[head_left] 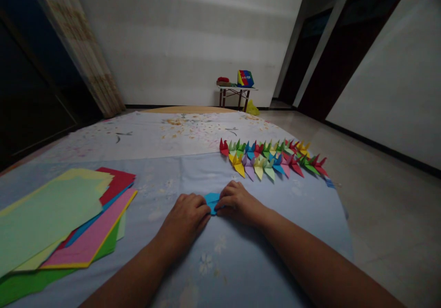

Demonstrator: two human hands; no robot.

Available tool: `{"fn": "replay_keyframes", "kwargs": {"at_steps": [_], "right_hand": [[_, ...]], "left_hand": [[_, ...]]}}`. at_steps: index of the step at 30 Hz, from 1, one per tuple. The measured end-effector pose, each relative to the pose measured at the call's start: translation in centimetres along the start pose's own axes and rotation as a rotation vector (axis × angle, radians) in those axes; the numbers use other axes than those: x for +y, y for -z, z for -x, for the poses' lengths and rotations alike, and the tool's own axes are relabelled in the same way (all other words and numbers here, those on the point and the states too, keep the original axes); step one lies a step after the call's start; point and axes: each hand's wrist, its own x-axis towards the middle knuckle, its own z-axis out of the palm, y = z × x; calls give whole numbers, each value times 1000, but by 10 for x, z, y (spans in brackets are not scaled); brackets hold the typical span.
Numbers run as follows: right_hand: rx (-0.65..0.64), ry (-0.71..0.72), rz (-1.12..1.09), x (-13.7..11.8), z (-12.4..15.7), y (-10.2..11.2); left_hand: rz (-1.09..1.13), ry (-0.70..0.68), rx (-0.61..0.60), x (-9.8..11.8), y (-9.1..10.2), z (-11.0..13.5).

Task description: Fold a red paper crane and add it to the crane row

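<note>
A small piece of blue folded paper (212, 201) lies on the light blue flowered cloth (179, 179), pressed between both hands. My left hand (186, 216) is curled, its fingertips pinching the paper's left side. My right hand (237, 202) is also curled, fingers pressed down on the paper's right side. Most of the blue paper is hidden under the fingers.
A fanned stack of coloured paper sheets (62, 216) lies at the left. Several folded paper cranes (272, 159) in rows sit just beyond my right hand. A white patterned cloth (161, 133) lies further back; a small table (236, 94) stands by the far wall. Bare floor (379, 193) lies to the right.
</note>
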Motion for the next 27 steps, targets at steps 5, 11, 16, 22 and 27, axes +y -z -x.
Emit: {"fn": "replay_keyframes", "kwargs": {"at_steps": [5,11,16,22,27], "right_hand": [[4,-8,-6,0,-1,-3],[-3,-57,-35,-3,0,-1],[-13,-160,-68,-7,-2,0],[-4,-220,-61,-8,-4,-5],[29,-285,-44,-8,-5,-10]], "left_hand": [[17,33,5,-2,-2,0],[89,43,41,-3,-3,1],[217,130,40,-5,-7,0],[268,227,66,-1,-6,-2],[284,295,101,1,-9,-3]]}}
